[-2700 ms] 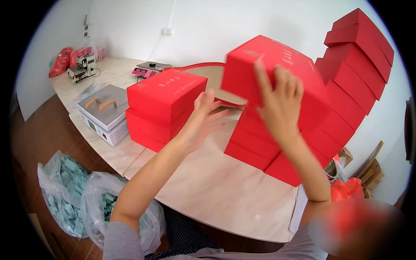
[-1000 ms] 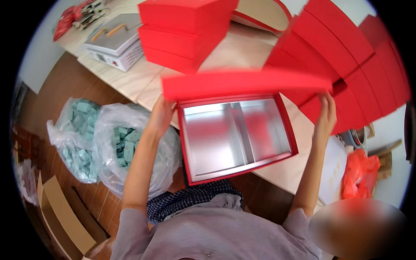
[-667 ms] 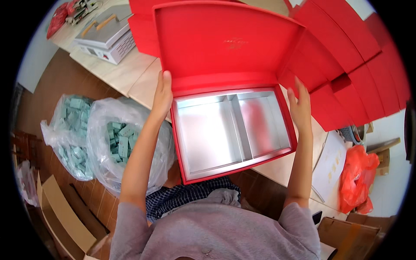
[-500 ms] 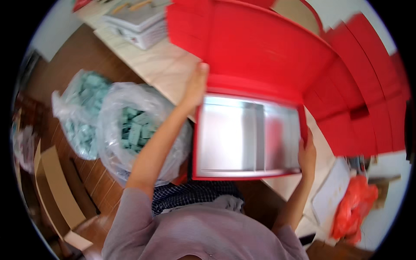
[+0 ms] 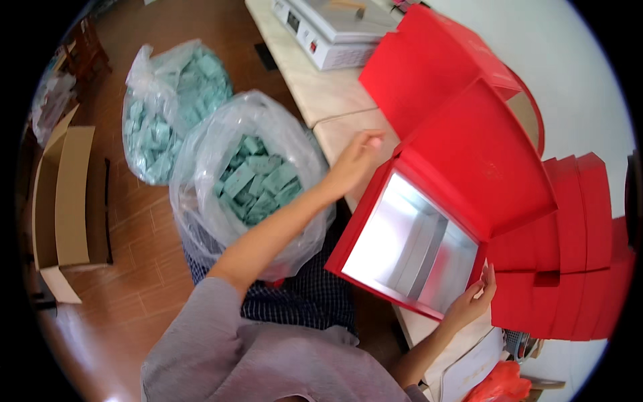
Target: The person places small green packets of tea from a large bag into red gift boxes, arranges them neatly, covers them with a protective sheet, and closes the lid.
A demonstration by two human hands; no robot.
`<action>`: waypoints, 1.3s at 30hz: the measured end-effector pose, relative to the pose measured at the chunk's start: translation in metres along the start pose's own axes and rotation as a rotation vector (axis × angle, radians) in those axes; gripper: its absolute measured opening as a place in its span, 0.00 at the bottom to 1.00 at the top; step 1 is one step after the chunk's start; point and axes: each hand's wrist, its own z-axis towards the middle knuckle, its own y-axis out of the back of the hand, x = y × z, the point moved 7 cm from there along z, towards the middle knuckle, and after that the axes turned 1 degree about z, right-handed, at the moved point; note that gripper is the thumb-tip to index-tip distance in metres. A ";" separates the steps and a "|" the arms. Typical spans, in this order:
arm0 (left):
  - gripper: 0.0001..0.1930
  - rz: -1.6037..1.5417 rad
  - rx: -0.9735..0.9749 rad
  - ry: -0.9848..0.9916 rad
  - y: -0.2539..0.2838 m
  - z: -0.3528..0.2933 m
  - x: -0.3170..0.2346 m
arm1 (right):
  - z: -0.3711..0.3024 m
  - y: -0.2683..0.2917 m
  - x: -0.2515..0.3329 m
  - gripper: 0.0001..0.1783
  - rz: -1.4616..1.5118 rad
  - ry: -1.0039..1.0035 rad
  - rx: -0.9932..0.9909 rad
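Note:
A red hinged-lid box [image 5: 348, 253] stands open at a slant over the table edge. Its inside has a shiny silver lining [image 5: 395, 231], split by a divider strip, and no contents show. The raised lid [image 5: 479, 161] leans back to the right. My right hand [image 5: 472, 298] grips the box's right side near the front corner, its fingers partly hidden. Just off the box's left rear corner is my left hand [image 5: 358, 161], fingers loosely curled and apparently holding nothing. Left of the box, a clear plastic bag [image 5: 191, 181] stands open, full of small green packets [image 5: 258, 181].
A second bag of green packets [image 5: 157, 144] sits on the floor beyond. On the pale table [image 5: 328, 137] are a grey-white scale [image 5: 341, 50] and more red boxes [image 5: 562, 254]. An orange-red plastic bag [image 5: 499, 383] lies lower right. An empty cardboard carton [image 5: 70, 194] stands far left.
My left hand has let go of the box's left side. The box has turned clockwise and shifted right, with my right hand still on it. The view has swung toward the left.

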 end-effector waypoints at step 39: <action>0.29 -0.329 -0.467 0.701 0.163 -0.261 0.103 | -0.244 -0.299 0.207 0.18 1.240 -1.029 1.217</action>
